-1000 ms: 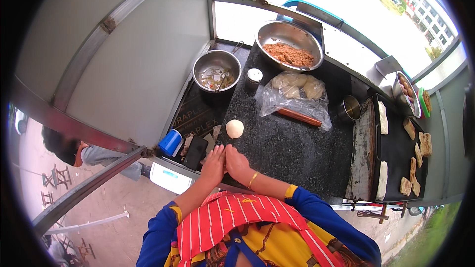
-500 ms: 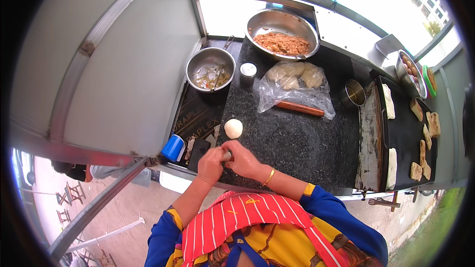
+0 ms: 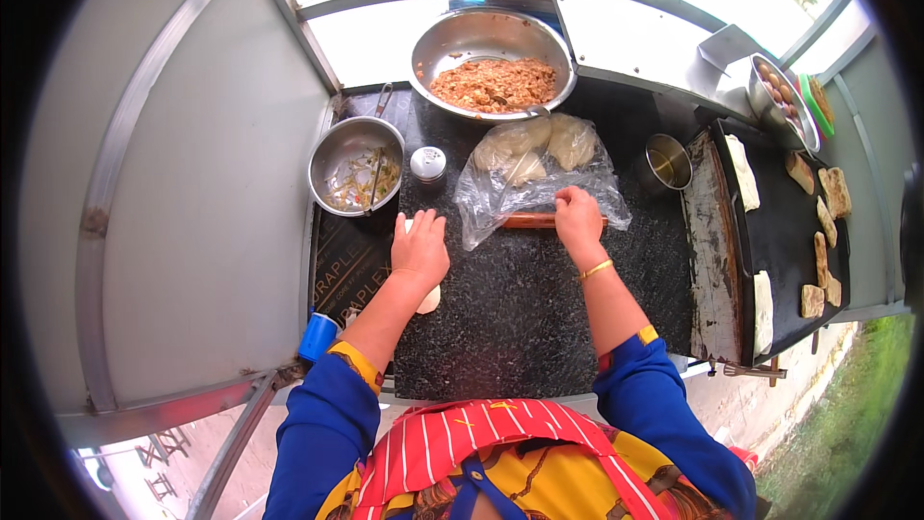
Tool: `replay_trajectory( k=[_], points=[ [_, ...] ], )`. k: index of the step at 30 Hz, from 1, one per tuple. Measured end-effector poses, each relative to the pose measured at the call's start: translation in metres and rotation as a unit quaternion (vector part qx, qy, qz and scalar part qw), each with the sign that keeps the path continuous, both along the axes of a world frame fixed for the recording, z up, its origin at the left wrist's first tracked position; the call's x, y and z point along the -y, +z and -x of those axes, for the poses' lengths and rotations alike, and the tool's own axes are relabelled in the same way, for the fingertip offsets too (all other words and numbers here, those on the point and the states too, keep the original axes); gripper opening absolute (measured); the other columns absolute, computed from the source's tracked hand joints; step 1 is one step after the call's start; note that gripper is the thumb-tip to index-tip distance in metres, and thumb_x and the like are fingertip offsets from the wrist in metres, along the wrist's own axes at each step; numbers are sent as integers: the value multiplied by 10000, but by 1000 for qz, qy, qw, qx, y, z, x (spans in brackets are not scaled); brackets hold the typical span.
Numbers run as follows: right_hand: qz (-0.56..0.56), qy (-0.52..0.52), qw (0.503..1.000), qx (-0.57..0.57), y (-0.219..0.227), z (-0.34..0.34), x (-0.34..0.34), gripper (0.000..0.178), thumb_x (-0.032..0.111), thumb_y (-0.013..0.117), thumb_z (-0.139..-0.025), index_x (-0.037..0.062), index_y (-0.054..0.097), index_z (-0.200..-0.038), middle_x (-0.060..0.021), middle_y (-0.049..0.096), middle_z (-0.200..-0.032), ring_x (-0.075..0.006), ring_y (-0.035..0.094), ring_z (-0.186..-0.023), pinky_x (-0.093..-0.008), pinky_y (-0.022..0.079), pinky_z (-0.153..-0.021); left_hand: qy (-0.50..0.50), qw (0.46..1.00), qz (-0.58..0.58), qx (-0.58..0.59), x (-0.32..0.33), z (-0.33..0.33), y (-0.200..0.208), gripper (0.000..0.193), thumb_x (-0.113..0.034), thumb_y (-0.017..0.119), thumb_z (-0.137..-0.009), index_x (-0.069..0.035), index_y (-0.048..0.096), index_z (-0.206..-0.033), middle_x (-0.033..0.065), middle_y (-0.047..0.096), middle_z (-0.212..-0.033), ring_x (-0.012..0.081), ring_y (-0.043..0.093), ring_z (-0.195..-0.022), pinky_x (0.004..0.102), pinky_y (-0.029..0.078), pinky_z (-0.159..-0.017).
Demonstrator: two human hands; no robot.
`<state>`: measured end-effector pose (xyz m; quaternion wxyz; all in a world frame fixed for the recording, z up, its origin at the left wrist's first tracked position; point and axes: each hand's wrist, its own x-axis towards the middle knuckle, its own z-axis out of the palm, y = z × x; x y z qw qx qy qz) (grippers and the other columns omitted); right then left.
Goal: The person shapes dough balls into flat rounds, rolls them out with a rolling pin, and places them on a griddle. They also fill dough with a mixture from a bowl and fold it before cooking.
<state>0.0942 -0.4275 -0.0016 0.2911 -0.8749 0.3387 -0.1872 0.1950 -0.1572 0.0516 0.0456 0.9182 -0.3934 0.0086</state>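
Observation:
My left hand (image 3: 420,252) lies spread and flat over a piece of pale dough (image 3: 430,301) at the left of the black stone counter (image 3: 510,327). The dough shows beyond the fingers and below the palm. My right hand (image 3: 580,221) is over the reddish wooden rolling pin (image 3: 529,221) and the near part of a clear plastic bag (image 3: 478,200). Its fingers are curled together; what they grip, if anything, is hidden. Several larger dough lumps (image 3: 520,146) lie in the bag.
Behind the bag stands a wide metal basin (image 3: 423,58) of reddish filling. Nearby are a smaller pan (image 3: 325,159), a white-lidded jar (image 3: 427,166) and a metal cup (image 3: 668,162). At right, a black griddle (image 3: 784,231) holds flatbreads. A blue cup (image 3: 318,337) sits front left.
My hands have parted. The left has moved onto the dough, which was a round ball and is now flattened out longer. The right has reached forward and right to the bag and rolling pin.

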Motion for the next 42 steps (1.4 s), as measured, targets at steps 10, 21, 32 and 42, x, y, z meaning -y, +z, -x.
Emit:
replay_trajectory(
  k=[10,21,32,42],
  points=[
    [0,1,999,46,2,-87,10,351,197,695,-840,149,596,-1173,-116,680,-982,-354,623,-989,-447,504,-857,-8,997,-82,-11,102,-23,-8,704,-361,566,-942,-159,258,-1542,168,323,-1544,389,317,-1385,504,278,-1066],
    [183,40,981,52,-2,-99,-7,443,83,668,-772,67,605,-1210,-131,460,-1445,-353,485,-1237,-408,428,-1014,-51,999,4,19,109,-45,-8,846,-191,672,-846,-179,219,-1560,155,130,-1620,433,304,-1386,525,344,-1044],
    [175,37,984,22,-8,-99,-34,239,144,704,-748,43,609,-943,-145,560,-1059,-331,552,-1014,-408,493,-853,-75,996,-43,22,99,-34,-21,767,-190,671,-841,-158,306,-1515,136,145,-1621,354,229,-1457,569,261,-1112],
    [250,167,951,77,14,-90,-26,69,79,628,-710,117,593,-754,-47,582,-740,-288,594,-772,-410,461,-712,-40,975,-39,-216,102,-51,-41,688,-111,543,-920,-98,229,-1533,118,245,-1597,289,238,-1477,507,238,-1174]
  ],
)
